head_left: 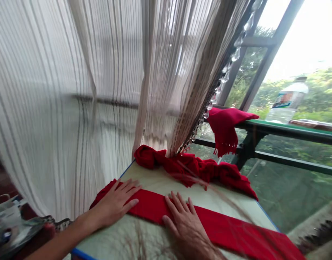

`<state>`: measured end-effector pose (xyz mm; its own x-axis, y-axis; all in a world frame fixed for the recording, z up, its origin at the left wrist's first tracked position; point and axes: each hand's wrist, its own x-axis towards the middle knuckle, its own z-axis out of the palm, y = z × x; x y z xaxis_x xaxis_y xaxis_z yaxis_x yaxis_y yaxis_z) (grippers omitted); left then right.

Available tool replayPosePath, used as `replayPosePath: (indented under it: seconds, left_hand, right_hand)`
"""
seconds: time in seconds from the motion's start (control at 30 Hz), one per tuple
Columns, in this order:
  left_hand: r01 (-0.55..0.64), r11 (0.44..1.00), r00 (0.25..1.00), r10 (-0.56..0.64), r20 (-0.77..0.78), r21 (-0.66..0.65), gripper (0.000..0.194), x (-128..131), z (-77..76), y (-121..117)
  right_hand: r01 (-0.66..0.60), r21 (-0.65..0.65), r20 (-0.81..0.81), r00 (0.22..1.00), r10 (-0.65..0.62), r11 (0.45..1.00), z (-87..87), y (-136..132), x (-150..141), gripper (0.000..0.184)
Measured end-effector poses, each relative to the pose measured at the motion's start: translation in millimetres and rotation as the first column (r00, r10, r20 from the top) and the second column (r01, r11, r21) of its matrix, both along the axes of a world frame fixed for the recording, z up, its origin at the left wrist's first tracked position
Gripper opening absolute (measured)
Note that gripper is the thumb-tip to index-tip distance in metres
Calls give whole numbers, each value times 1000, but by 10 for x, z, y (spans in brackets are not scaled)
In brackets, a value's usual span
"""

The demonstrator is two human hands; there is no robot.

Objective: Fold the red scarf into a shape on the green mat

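Observation:
A long red cloth strip lies flat across a pale table top. My left hand rests flat with fingers apart on the strip's left end. My right hand lies flat on the strip near its middle, fingers spread. Neither hand grips anything. Behind the strip, a bunched red cloth lies heaped along the table's far edge.
A striped sheer curtain with a beaded edge hangs over the far left side. Another red fringed cloth drapes over a green window rail. A plastic bottle stands on that rail. Clutter sits at lower left.

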<state>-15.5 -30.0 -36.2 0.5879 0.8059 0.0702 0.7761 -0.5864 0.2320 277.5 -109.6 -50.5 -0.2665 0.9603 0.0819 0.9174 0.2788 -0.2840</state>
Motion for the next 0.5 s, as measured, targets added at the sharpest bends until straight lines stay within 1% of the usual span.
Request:
replayPosePath:
  seconds: [0.1,0.17,0.3,0.4,0.47,0.5]
  left_hand:
    - [32,999,999,-32,-1,-8,53,-195,-56,76]
    - [44,999,999,-44,-13,4,54,-285,-89,122]
    - [49,996,999,-47,-26,70,56,-342,-123,174]
    - [37,997,999,-34,-39,62,55,-281,-31,151]
    - [5,997,999,-1,-51,76,57,-211,85,24]
    - [-10,994,999,14,-38,110,58,-178,142,-93]
  right_hand:
    - [-6,-29,19,1000,6,1000,26,-70,154,68]
    - [10,-20,31,999,-9,1000,32,-93,271,68]
    - [96,3,77,992,-95,995,-48,-161,633,67]
    - [156,16,113,981,-157,988,-156,-266,966,66]
    - [196,21,137,971,-197,980,-210,-337,1139,66]
    - [210,19,147,966,-211,977,-228,-365,1199,66]
